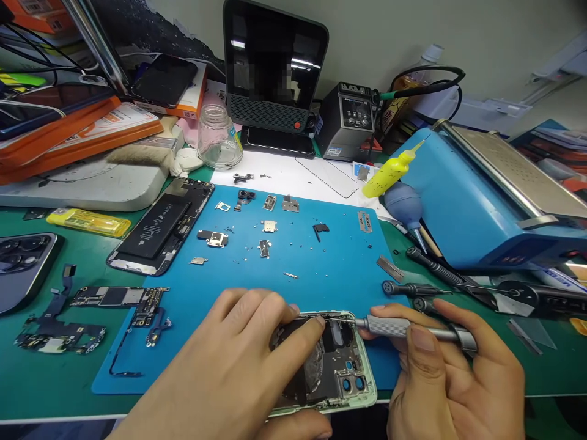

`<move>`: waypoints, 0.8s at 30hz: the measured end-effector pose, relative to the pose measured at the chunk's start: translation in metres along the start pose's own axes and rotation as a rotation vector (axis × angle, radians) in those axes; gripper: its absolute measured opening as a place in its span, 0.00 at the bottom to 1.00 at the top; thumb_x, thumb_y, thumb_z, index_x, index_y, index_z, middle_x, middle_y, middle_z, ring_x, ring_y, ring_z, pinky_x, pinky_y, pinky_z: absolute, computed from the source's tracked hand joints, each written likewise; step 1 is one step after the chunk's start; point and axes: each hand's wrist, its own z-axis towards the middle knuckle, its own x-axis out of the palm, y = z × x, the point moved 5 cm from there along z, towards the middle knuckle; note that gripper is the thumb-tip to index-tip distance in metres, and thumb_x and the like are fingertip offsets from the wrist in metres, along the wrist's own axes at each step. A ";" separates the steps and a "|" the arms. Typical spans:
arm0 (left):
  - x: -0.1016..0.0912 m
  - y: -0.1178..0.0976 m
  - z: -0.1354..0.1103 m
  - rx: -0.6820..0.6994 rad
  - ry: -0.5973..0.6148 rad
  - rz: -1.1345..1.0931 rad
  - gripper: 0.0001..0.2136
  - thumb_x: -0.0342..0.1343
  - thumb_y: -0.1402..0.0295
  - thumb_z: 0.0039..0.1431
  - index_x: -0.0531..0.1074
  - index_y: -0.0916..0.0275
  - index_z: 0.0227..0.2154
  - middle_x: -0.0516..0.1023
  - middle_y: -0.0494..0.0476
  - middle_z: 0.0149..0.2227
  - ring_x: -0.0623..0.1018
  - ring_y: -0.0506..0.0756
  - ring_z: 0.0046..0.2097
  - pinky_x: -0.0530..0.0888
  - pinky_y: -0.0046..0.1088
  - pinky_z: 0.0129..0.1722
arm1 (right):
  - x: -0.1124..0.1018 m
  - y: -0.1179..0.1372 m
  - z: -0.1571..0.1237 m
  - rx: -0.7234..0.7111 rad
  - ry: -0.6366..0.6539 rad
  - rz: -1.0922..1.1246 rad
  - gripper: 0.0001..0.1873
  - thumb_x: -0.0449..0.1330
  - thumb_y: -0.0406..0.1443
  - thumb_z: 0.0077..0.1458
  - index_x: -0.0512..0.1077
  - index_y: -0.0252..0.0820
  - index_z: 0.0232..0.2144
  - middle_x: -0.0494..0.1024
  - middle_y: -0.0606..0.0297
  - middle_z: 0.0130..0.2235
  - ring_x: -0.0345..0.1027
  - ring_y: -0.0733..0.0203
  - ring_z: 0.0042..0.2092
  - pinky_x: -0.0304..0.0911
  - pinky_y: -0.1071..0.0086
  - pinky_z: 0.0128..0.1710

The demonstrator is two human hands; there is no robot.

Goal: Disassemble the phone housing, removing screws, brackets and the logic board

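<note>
Fingers of the left hand [238,366], between six and seven o'clock from the centre of the blue mat [229,281], are clamped on a pale green phone housing [342,360] at five o'clock, thumb along its near edge; fingers of the right hand [463,385], at four o'clock, are closed around a knurled tool [389,327] whose tip meets the housing's far edge. Status, left to right: a logic board [121,297] lies separate at nine o'clock; a black panel [160,226] bearing a battery lies at ten; a camera module [246,195] sits between eleven and twelve; a small black part [321,230] lies at one. By judgement, the main separation is complete and fine work at the housing's far edge remains; whether parts are being removed or fitted cannot be told. Surface and surroundings, left to right: a green mat [27,391] underlies the work; a yellow lighter [88,221] lies between nine and ten, a glass jar [219,137] stands at eleven, a screen unit [275,61] at twelve, a control box [348,122] at one, before a pale wall [380,30]; a blue machine [463,201] occupies two.
</note>
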 end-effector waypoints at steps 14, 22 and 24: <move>0.001 0.000 0.000 -0.027 0.095 0.031 0.33 0.64 0.36 0.73 0.71 0.49 0.70 0.82 0.48 0.55 0.81 0.58 0.52 0.74 0.39 0.50 | -0.001 -0.004 0.002 0.038 0.004 -0.013 0.29 0.76 0.53 0.66 0.75 0.44 0.59 0.91 0.56 0.43 0.88 0.49 0.41 0.85 0.52 0.48; -0.001 0.000 -0.003 -0.009 0.096 0.045 0.30 0.52 0.37 0.81 0.71 0.51 0.71 0.83 0.50 0.56 0.81 0.56 0.53 0.74 0.39 0.52 | 0.002 -0.001 0.005 0.042 -0.019 0.056 0.27 0.76 0.49 0.67 0.76 0.43 0.59 0.90 0.58 0.42 0.86 0.51 0.39 0.82 0.59 0.40; -0.002 -0.002 -0.006 0.023 0.090 0.091 0.28 0.46 0.40 0.85 0.70 0.50 0.73 0.85 0.52 0.58 0.82 0.58 0.56 0.73 0.41 0.55 | 0.000 -0.001 -0.001 -0.052 -0.119 0.089 0.24 0.75 0.45 0.69 0.76 0.45 0.60 0.89 0.60 0.40 0.86 0.50 0.38 0.82 0.57 0.39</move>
